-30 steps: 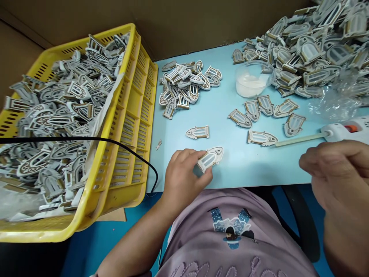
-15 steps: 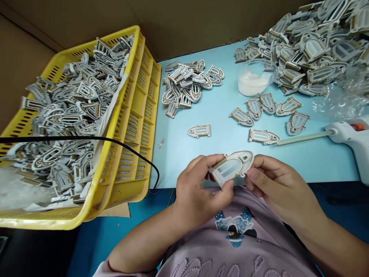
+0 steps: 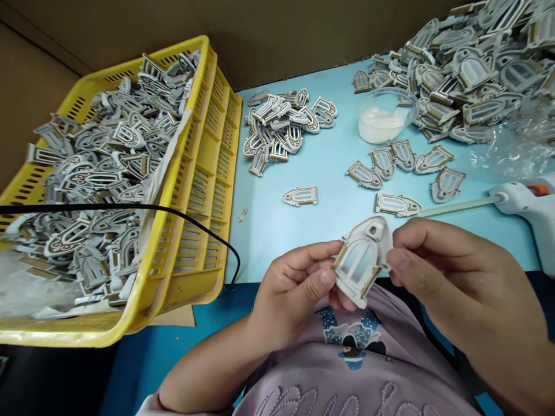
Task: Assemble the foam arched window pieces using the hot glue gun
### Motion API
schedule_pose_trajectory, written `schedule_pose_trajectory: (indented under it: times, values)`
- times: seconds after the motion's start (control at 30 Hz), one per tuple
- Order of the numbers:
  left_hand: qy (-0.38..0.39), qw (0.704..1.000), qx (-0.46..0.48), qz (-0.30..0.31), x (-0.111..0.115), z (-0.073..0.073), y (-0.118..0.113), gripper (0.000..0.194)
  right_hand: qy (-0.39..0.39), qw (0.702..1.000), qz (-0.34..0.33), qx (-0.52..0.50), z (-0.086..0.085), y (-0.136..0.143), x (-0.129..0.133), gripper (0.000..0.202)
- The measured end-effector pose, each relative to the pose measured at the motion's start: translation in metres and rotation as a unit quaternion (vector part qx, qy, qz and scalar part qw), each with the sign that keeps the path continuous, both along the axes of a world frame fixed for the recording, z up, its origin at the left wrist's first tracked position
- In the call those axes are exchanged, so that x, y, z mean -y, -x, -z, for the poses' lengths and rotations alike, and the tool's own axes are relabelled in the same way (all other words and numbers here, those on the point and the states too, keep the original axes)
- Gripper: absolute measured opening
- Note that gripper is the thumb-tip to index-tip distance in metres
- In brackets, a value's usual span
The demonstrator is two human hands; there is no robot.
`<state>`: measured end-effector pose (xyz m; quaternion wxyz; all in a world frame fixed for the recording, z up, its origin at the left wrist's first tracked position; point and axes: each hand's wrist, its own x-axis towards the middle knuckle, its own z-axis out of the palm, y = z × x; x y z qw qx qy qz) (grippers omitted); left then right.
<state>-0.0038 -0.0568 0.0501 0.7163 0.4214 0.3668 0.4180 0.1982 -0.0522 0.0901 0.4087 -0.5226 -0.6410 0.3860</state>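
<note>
- Two bare hands meet over the near edge of the pale blue desk (image 3: 269, 242), with one arched window piece (image 3: 359, 260) between them, lifted off the surface and tilted, its pointed end up and away from the body.
- The left hand (image 3: 286, 294) has its grip clamped on the piece, thumb and fingers at the left side near the straight base.
- The right hand (image 3: 468, 289) has thumb and forefinger close together at the right edge by the arched end; whether they pinch the rim or only touch it, I cannot tell.
- The step in hand looks like turning or steadying this piece and working at its edge; the next move calls for a firm left grip and light right fingertips, since the raised trim looks thin.
- Beyond the hands, a single piece (image 3: 300, 196) lies flat, and another piece (image 3: 396, 204) lies with its tip at the end of a pale glue stick (image 3: 462, 206) that runs out from the white glue gun (image 3: 535, 211).
- Five pieces (image 3: 382, 163) lie loosely grouped near a clear tub (image 3: 376, 127) holding something white.
- A small heap (image 3: 280, 124) sits beside the yellow crate (image 3: 203, 185), which is filled with similar pieces; a larger heap (image 3: 472, 75) lies at the far right, beside crumpled clear plastic (image 3: 498, 153).
</note>
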Motion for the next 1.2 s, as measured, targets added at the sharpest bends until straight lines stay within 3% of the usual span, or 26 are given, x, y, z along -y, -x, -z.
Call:
schedule_pose_trajectory:
  times: [0.23, 0.43, 0.57, 0.67, 0.77, 0.93, 1.07, 1.2]
  values:
    - [0.002, 0.998, 0.054, 0.018, 0.0, 0.002, 0.005, 0.03, -0.018, 0.999, -0.006, 0.032, -0.008, 0.003, 0.0, 0.02]
    - [-0.018, 1.0, 0.004, 0.006, 0.0, 0.0, 0.005, 0.037, -0.034, 0.997, -0.009, 0.076, -0.009, 0.002, 0.004, 0.018]
    - [-0.094, 0.992, -0.055, -0.064, 0.0, -0.001, 0.003, 0.03, -0.15, 0.97, 0.045, 0.188, -0.008, 0.001, 0.006, 0.008]
    - [-0.175, 0.96, -0.184, -0.116, 0.002, 0.001, 0.002, 0.032, -0.229, 0.944, 0.032, 0.236, -0.004, 0.009, 0.007, 0.006]
    - [-0.269, 0.906, -0.295, -0.138, 0.004, 0.004, 0.003, 0.039, -0.271, 0.925, 0.047, 0.26, 0.001, 0.022, 0.006, 0.009]
    - [-0.38, 0.832, -0.374, -0.153, 0.002, 0.002, 0.0, 0.044, -0.276, 0.918, 0.065, 0.277, 0.008, 0.034, 0.007, 0.009]
    - [-0.418, 0.803, -0.403, -0.131, 0.001, -0.004, -0.003, 0.046, -0.265, 0.919, 0.066, 0.284, 0.013, 0.038, 0.005, 0.01]
    - [-0.426, 0.798, -0.409, -0.122, 0.001, -0.002, -0.003, 0.042, -0.236, 0.929, 0.054, 0.281, 0.017, 0.037, -0.002, 0.013]
